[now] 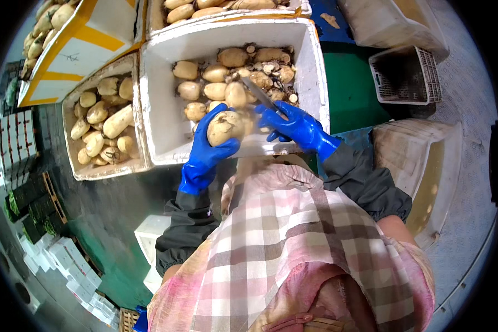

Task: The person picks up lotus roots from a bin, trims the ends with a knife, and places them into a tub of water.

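Observation:
In a blue rubber glove, my left hand [211,145] grips a pale lotus root segment [223,128], its rounded end turned up. My right hand [292,124], gloved the same way, holds a knife [260,93] whose blade slants up and to the left. Both hands are over the near part of a white foam box [164,83]. Inside it lie several lotus roots [216,73], some with dark trimmed joints, and small cut pieces [269,67] gather on the right. Blur hides the area between the held root and the right fingers.
To the left, a smaller foam box [68,141] holds lotus roots, and more fill a box [232,11] beyond. A grey plastic crate [433,79] stands at right, near a tub of murky liquid [425,199]. White cartons [14,141] are stacked far left.

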`<state>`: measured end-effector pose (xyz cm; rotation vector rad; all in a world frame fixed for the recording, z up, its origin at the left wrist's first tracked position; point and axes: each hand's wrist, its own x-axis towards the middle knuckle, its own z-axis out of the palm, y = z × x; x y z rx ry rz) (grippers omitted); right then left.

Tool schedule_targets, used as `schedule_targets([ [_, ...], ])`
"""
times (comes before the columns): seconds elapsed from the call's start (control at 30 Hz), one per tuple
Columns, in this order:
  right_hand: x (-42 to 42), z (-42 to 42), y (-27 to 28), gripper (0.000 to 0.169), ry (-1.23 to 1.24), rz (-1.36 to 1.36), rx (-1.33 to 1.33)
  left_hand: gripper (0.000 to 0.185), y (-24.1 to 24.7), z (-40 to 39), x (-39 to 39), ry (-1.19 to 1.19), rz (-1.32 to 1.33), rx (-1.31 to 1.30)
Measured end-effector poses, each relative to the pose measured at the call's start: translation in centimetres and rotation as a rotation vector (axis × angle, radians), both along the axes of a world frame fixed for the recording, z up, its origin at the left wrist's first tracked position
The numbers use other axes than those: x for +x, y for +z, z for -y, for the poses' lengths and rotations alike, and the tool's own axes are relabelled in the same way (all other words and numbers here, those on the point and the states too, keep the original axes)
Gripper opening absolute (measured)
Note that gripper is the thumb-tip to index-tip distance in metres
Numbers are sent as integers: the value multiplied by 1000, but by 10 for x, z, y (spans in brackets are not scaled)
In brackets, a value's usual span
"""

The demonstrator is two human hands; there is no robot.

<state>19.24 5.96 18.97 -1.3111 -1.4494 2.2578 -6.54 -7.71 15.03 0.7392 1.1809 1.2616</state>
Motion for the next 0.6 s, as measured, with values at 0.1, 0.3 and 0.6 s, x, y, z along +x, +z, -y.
schedule_targets([
  [0.1, -4, -2, 40, 55, 133, 43, 205, 91, 6, -19, 0, -16, 27, -22],
  [0.3, 8, -4, 57, 48, 363, 72, 222, 84, 27, -42, -1, -121, 248, -84],
  [0.6, 58, -16, -14, 50, -8, 221, 73, 92, 27, -48, -25, -370, 277, -70],
])
